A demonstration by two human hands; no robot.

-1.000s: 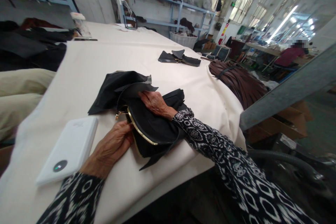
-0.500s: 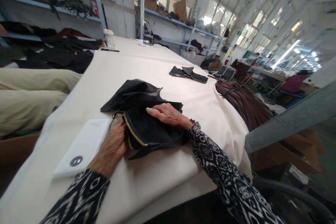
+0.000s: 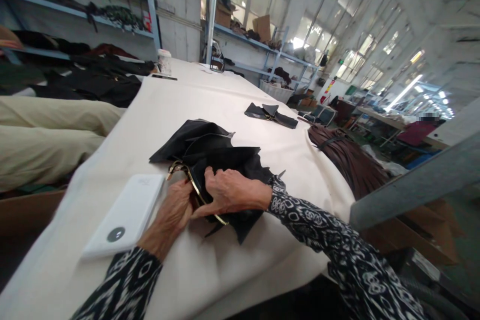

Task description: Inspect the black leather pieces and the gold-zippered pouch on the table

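The left hand holds a black zippered pouch near the surface's near edge; the right hand touches it.

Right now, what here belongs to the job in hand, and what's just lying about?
Seems part of the job:
black zippered piece, touched by left fingers and right fingers
its gold zipper

Apparently just lying about:
white device
bundle of brown strips
second black piece lying apart, possibly related
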